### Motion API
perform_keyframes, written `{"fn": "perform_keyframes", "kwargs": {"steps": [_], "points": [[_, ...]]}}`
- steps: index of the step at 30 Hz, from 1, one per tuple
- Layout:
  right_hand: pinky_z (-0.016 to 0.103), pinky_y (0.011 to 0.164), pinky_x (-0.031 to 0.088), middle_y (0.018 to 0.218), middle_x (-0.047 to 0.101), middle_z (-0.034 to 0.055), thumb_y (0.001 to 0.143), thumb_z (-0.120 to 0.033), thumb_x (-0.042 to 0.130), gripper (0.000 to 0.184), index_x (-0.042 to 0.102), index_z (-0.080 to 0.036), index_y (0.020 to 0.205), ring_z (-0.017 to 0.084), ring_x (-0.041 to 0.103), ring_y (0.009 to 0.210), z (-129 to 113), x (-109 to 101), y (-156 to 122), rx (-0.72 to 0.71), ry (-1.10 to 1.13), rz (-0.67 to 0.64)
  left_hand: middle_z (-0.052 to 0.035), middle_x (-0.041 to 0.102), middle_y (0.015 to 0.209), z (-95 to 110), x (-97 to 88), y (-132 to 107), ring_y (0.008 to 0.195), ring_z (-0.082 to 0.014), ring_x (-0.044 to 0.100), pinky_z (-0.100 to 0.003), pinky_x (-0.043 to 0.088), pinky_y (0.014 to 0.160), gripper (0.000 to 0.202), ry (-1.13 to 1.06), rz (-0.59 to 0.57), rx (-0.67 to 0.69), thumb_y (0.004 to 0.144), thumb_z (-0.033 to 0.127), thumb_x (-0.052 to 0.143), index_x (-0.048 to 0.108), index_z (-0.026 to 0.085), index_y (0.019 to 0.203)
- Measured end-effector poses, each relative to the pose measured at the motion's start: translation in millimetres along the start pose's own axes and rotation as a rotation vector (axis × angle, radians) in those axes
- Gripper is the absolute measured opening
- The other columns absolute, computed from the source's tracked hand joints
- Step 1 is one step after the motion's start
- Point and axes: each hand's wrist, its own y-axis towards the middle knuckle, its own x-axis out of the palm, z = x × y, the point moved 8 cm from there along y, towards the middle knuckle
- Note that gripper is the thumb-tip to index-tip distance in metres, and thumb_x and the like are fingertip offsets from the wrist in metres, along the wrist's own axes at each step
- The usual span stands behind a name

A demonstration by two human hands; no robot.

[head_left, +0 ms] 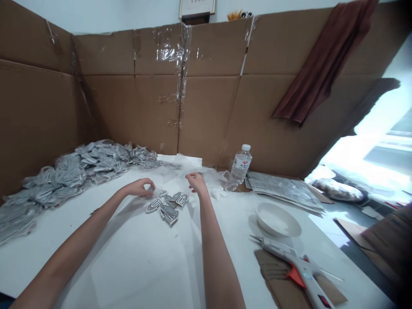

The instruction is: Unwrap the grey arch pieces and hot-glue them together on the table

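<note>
Several small grey-and-white flat pieces with window-like outlines [169, 214] lie in a loose cluster on the white tabletop [128, 262]. My left hand [140, 188] is just left of and behind the cluster, its fingers curled toward the thumb. Something pale and blurred is at those fingertips, too indistinct to name. Behind the cluster's right side, my right hand [197, 182] hovers with thumb and fingers pinched together. Whatever it may hold does not show clearly.
A heap of similar plastic-wrapped pieces [93, 163] spreads along the left. To the right stand a water bottle [240, 167] and a white bowl [278, 221]. A glue gun [299, 268] rests on cardboard. Cardboard walls [209, 111] enclose the back and left.
</note>
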Motion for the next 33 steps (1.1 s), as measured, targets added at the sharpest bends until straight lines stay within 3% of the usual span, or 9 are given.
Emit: {"fn": "perform_keyframes", "kwargs": {"steps": [3, 6, 9, 15, 19, 25, 30, 33], "points": [[0.023, 0.047, 0.046, 0.108, 0.062, 0.0103, 0.078, -0.034, 0.05, 0.039, 0.056, -0.015, 0.112, 0.016, 0.063, 0.071, -2, 2, -3, -0.005, -0.01, -0.011, -0.0123, 0.057, 0.122, -17, -4.2, 8, 0.058, -0.0102, 0.062, -0.022, 0.05, 0.05, 0.047, -0.014, 0.033, -0.162, 0.075, 0.041, 0.062, 0.058, 0.016, 0.114], [0.022, 0.047, 0.045, 0.107, 0.062, 0.0103, 0.078, -0.033, 0.05, 0.039, 0.056, -0.015, 0.112, 0.016, 0.063, 0.07, -5, 4, -5, -0.013, -0.022, -0.025, -0.0083, 0.064, 0.099, -31, -0.5, 19, 0.053, -0.0082, 0.057, -0.021, 0.048, 0.049, 0.035, 0.003, 0.021, -0.276, 0.079, 0.033, 0.064, 0.059, 0.012, 0.108], [0.022, 0.047, 0.045, 0.105, 0.062, 0.0103, 0.078, -0.033, 0.051, 0.038, 0.057, -0.015, 0.111, 0.015, 0.063, 0.07, -7, 6, -7, -0.018, -0.034, -0.03, -0.0012, 0.062, 0.081, -37, 7.8, 27, 0.055, -0.0076, 0.054, -0.022, 0.047, 0.052, 0.022, 0.016, 0.009, -0.309, 0.088, 0.031, 0.061, 0.061, 0.011, 0.098], [0.02, 0.047, 0.044, 0.105, 0.062, 0.0095, 0.079, -0.032, 0.052, 0.035, 0.058, -0.015, 0.109, 0.013, 0.061, 0.068, -7, 14, -9, -0.022, -0.058, -0.053, 0.003, 0.055, 0.068, -39, 14.0, 28, 0.054, -0.0074, 0.051, -0.021, 0.045, 0.053, 0.025, -0.027, 0.017, -0.284, 0.092, 0.034, 0.056, 0.059, 0.011, 0.082], [0.02, 0.047, 0.044, 0.105, 0.062, 0.0095, 0.08, -0.032, 0.052, 0.034, 0.057, -0.016, 0.11, 0.012, 0.061, 0.068, -9, 18, -10, -0.026, -0.079, -0.08, 0.0041, 0.051, 0.065, -25, 7.3, 21, 0.053, -0.0072, 0.048, -0.021, 0.043, 0.053, 0.019, -0.144, -0.015, -0.18, 0.091, 0.029, 0.056, 0.055, 0.013, 0.081], [0.02, 0.047, 0.044, 0.106, 0.061, 0.0114, 0.081, -0.032, 0.052, 0.034, 0.057, -0.014, 0.11, 0.013, 0.061, 0.067, -14, 27, -14, -0.062, -0.129, -0.172, 0.0046, 0.05, 0.058, 8, -1.0, 13, 0.053, -0.0104, 0.052, -0.024, 0.044, 0.055, 0.014, -0.257, -0.033, -0.004, 0.073, 0.023, 0.06, 0.049, 0.016, 0.078], [0.018, 0.046, 0.043, 0.106, 0.063, 0.0106, 0.079, -0.03, 0.056, 0.038, 0.058, -0.014, 0.114, 0.012, 0.06, 0.065, -22, 47, -22, -0.134, -0.167, -0.313, 0.0035, 0.053, 0.066, 41, -3.2, 1, 0.053, -0.0111, 0.053, -0.025, 0.047, 0.051, 0.023, -0.281, -0.056, 0.094, 0.07, 0.026, 0.06, 0.046, 0.019, 0.087], [0.017, 0.047, 0.042, 0.105, 0.064, 0.0073, 0.073, -0.024, 0.062, 0.051, 0.056, -0.02, 0.123, 0.011, 0.058, 0.064, -30, 65, -30, -0.204, -0.174, -0.416, 0.0022, 0.053, 0.072, 65, -4.2, -10, 0.06, -0.0115, 0.055, -0.024, 0.049, 0.052, 0.025, -0.291, -0.085, 0.166, 0.072, 0.03, 0.061, 0.045, 0.019, 0.089]]}}
